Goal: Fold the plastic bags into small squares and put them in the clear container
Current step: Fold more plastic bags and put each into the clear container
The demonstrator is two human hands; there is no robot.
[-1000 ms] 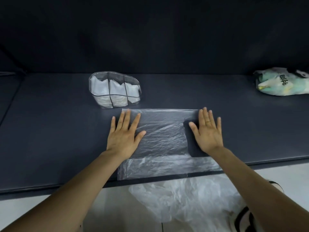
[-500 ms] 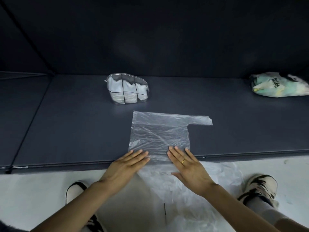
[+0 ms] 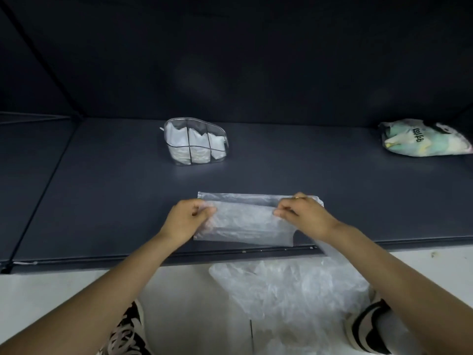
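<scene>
Your left hand pinches the left end of the plastic bag, which lies folded over into a wide strip on the dark worktop near its front edge, with the clear container farther back, already holding folded white bags in its compartments. Your right hand pinches the bag's right end, fingers closed on the film. Far right sits a printed pouch.

Bare table between plastic bag and clear container — unobstructed.
</scene>
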